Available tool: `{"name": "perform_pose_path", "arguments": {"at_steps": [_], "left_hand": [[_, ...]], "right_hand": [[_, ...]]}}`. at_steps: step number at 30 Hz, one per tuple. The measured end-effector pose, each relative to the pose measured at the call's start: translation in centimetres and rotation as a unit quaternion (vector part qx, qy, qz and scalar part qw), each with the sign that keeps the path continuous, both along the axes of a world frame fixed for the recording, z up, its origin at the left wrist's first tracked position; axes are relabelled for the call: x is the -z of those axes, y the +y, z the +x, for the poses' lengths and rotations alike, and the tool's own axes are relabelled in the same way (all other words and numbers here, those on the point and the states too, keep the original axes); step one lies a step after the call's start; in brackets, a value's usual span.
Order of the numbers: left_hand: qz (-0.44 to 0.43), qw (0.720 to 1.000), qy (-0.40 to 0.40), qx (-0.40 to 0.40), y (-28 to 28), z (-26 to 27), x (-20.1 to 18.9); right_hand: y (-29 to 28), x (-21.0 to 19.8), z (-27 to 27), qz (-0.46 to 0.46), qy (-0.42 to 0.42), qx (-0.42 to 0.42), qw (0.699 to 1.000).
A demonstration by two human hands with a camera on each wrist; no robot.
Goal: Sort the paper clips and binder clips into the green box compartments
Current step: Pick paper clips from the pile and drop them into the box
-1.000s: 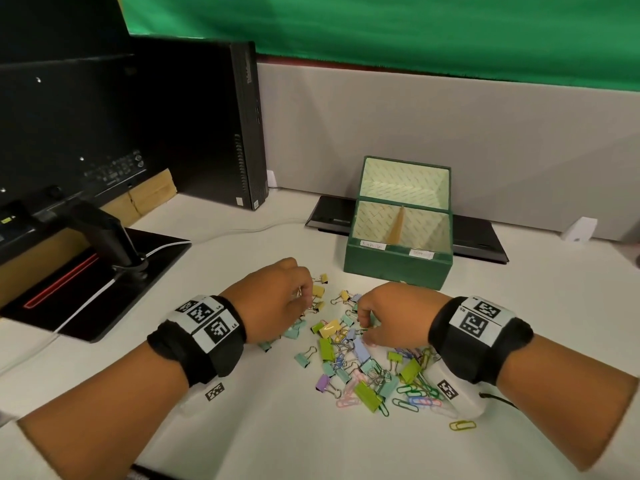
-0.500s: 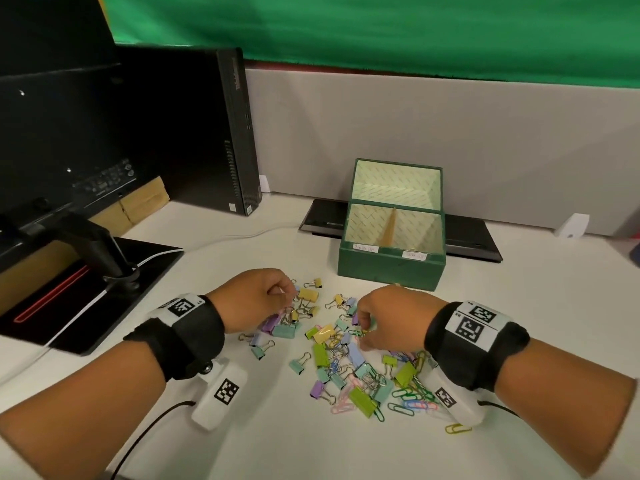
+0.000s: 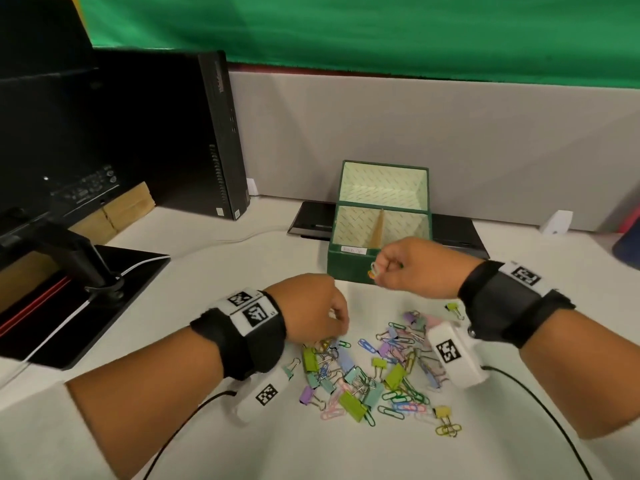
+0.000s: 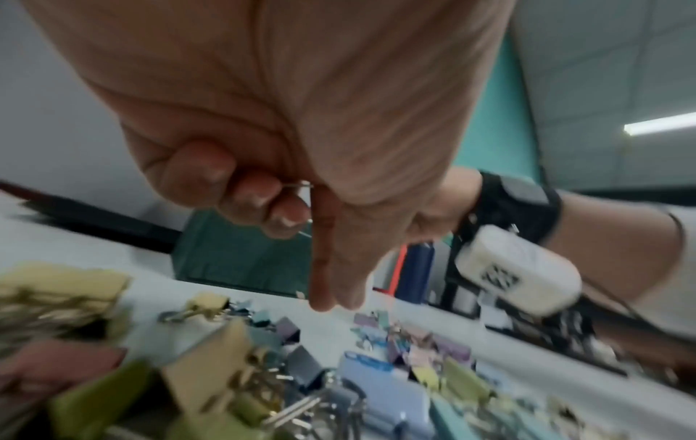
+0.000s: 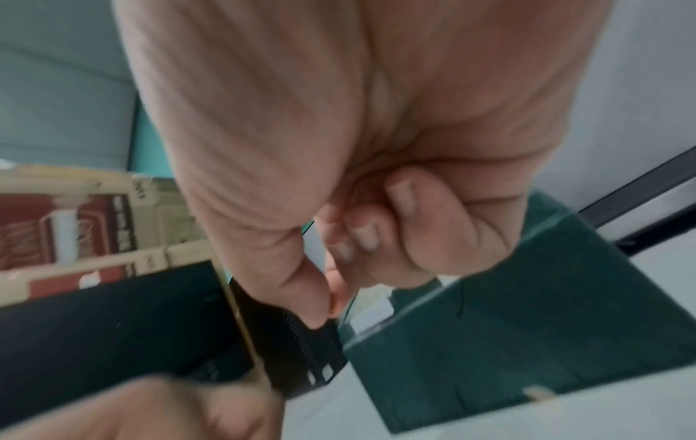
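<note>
right hand (image 3: 412, 268) pinches paper clips (image 3: 373, 270) before the green box (image 3: 346, 265) (left hand (image 3: 311, 310) curled, contents unclear).

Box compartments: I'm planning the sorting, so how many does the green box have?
2: a left compartment and a right compartment, either side of the brown divider. The section behind them is the open lid. The right hand hides the right one's front edge.

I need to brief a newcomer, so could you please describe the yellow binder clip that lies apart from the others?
Start at the green box and go right, past the raised right hand. The yellow binder clip lies alone beside that wrist, beyond the pile.
</note>
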State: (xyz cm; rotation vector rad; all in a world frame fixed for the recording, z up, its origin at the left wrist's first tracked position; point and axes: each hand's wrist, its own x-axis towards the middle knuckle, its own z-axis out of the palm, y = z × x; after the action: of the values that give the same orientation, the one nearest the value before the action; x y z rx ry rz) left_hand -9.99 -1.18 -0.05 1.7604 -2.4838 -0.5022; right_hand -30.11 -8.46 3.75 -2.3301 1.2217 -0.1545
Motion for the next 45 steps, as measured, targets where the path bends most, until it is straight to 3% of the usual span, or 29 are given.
{"name": "perform_pose_path", "arguments": {"at_steps": [6, 10, 16, 19, 22, 27, 32, 38, 43, 45], "left_hand": [[-0.023, 0.986, -0.122, 0.116, -1.0, -4.3, 0.9], [-0.076, 0.967, -0.167, 0.176, -1.2, -4.6, 1.9], [-0.071, 0.941, -0.242, 0.225, -1.4, -4.5, 2.8], [-0.032, 0.961, -0.203, 0.184, -1.7, -4.6, 1.7], [0.022, 0.994, -0.049, 0.091, -3.1, -3.7, -0.1], [-0.003, 0.993, 0.114, -0.011, -7.4, -2.7, -2.8], [-0.073, 0.991, 0.084, -0.077, -11.1, -5.9, -4.5], [-0.074, 0.992, 0.044, -0.097, -12.7, -9.4, -4.3], [-0.157, 0.987, -0.02, -0.002, -8.9, -9.1, -4.2], [-0.11, 0.99, -0.065, 0.06, -6.6, -9.1, -3.2]], "right_hand": [[-2.0, -1.0, -2.7, -0.011, -0.048, 0.074, 0.996], [-2.6, -0.9, -3.4, -0.021, -0.057, 0.091, 0.994], [-5.2, -1.8, -2.4, -0.037, -0.095, 0.14, 0.985], [-6.8, -1.8, -1.6, -0.052, -0.052, 0.147, 0.986], [-7.7, -1.5, -1.4, -0.044, 0.004, 0.134, 0.99], [-7.3, -1.4, -2.8, -0.054, -0.044, 0.108, 0.992], [-3.6, -0.2, -5.5, -0.091, -0.131, 0.107, 0.981], [0.6, 3.3, -7.7, -0.022, 0.076, 0.009, 0.997], [1.7, 5.0, -8.7, 0.032, 0.095, 0.023, 0.995], [1.8, 5.1, -8.9, 0.018, 0.103, 0.023, 0.994]]}}
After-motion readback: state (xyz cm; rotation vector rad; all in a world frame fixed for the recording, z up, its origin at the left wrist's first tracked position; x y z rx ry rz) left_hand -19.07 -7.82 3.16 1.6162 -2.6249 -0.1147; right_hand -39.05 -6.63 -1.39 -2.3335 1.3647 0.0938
